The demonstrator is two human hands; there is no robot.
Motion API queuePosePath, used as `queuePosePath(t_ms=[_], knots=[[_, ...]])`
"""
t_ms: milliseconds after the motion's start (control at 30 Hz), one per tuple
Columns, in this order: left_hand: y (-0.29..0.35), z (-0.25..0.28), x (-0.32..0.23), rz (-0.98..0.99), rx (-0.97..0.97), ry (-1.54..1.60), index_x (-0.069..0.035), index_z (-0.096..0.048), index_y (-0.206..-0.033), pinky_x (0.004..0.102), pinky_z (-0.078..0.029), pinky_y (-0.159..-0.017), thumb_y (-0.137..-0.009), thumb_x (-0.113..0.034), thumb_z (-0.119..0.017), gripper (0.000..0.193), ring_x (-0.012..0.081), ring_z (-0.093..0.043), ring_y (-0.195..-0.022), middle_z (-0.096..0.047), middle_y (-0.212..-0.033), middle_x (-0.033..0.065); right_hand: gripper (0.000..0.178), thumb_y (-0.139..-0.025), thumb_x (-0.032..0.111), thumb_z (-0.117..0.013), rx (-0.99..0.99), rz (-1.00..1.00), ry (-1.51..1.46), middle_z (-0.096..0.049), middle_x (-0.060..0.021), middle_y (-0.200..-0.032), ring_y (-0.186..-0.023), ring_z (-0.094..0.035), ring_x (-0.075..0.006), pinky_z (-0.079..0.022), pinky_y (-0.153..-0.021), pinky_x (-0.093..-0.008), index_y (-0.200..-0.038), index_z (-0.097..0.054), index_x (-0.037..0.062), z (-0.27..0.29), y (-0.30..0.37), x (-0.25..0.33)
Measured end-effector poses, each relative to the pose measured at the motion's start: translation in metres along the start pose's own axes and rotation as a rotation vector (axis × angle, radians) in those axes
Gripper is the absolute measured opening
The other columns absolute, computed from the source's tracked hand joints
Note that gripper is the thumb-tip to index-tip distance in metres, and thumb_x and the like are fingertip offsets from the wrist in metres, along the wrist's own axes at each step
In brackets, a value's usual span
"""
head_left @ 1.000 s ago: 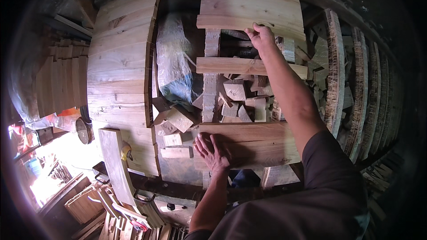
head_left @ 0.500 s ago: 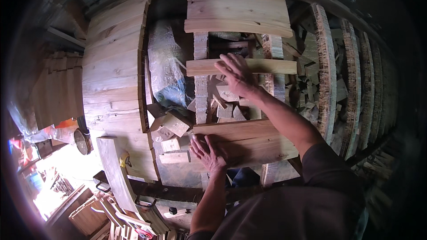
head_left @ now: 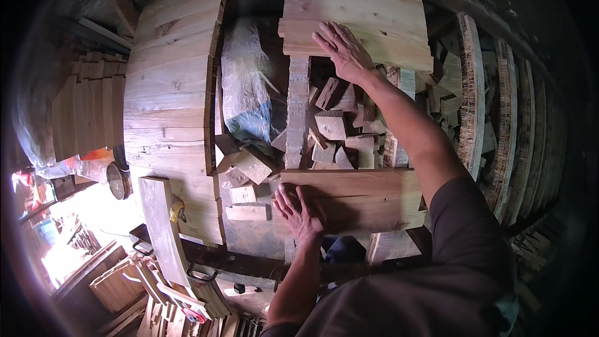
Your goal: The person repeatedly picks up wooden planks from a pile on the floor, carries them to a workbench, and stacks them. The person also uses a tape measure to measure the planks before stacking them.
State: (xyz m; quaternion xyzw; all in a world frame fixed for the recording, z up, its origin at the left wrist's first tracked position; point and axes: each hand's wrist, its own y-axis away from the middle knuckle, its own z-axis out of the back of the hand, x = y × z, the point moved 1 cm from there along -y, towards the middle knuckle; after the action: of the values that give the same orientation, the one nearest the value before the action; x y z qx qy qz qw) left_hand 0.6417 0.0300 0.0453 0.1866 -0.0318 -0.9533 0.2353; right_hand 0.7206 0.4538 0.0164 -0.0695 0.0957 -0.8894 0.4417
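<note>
My right hand point(head_left: 342, 50), fingers spread, lies flat on the wooden strip point(head_left: 301, 40) at the near edge of the far board panel point(head_left: 355, 0). The strip sits up against that panel. My left hand point(head_left: 301, 213) rests with its fingers extended on the left end of the near wooden boards point(head_left: 374, 196), close to my body. Both sets of boards lie across two rough-edged support beams, a left beam point(head_left: 298, 112) and a right beam point(head_left: 393, 143). Neither hand is wrapped round anything.
Wood offcuts point(head_left: 331, 126) fill the gap between the beams. A long board panel point(head_left: 171, 87) lies to the left, beside plastic wrapping point(head_left: 243, 56). A plank point(head_left: 163, 224) leans near a yellow tool point(head_left: 178, 209). More rough-edged beams point(head_left: 472, 87) run along the right.
My right hand has moved away from me with the wooden strip, from mid-beam up to the far panel. My left hand stays on the near boards. The view has shifted slightly.
</note>
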Motion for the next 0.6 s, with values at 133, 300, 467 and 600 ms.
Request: queuePosePath(t_ms=[133,300,467,600], knots=[[0.000,-0.002,0.000,-0.004,-0.007,-0.013,-0.004,-0.039,-0.146,0.0636,-0.008,-0.120,-0.089,-0.033,-0.057,0.066,0.0503,-0.012,-0.149,-0.015,-0.160,0.0309,0.069,-0.092,0.004,-0.047,0.072,-0.023,0.078,-0.024,-0.0131,-0.164,-0.152,-0.022,-0.0311,-0.021,-0.125,-0.0443,-0.157,-0.028,0.0154,-0.006,-0.010,0.003],[0.001,-0.004,0.000,0.006,0.002,-0.012,-0.003,-0.040,-0.145,0.0640,-0.008,-0.120,-0.088,-0.033,-0.058,0.067,0.0512,-0.013,-0.148,-0.016,-0.160,0.0315,0.060,-0.099,0.012,-0.039,0.067,-0.011,0.172,-0.024,-0.0136,-0.163,-0.151,-0.024,-0.0320,-0.022,-0.124,-0.0464,-0.157,-0.026,0.0137,-0.015,-0.018,0.011],[0.001,-0.005,0.002,-0.004,-0.001,-0.030,-0.003,-0.040,-0.145,0.0641,-0.007,-0.120,-0.087,-0.035,-0.058,0.069,0.0514,-0.012,-0.148,-0.015,-0.160,0.0315,0.060,-0.100,0.014,-0.038,0.051,0.004,0.141,-0.024,-0.0116,-0.164,-0.151,-0.024,-0.0310,-0.021,-0.125,-0.0461,-0.158,-0.024,0.0130,-0.021,-0.019,0.012],[0.001,-0.004,0.002,-0.017,0.013,-0.016,-0.005,-0.034,-0.149,0.0638,-0.005,-0.120,-0.084,-0.036,-0.059,0.075,0.0505,-0.009,-0.149,-0.012,-0.161,0.0317,0.058,-0.101,0.015,-0.034,0.029,0.011,0.101,-0.023,-0.0100,-0.165,-0.152,-0.023,-0.0294,-0.021,-0.125,-0.0457,-0.158,-0.023,0.0124,-0.027,-0.020,0.011]])
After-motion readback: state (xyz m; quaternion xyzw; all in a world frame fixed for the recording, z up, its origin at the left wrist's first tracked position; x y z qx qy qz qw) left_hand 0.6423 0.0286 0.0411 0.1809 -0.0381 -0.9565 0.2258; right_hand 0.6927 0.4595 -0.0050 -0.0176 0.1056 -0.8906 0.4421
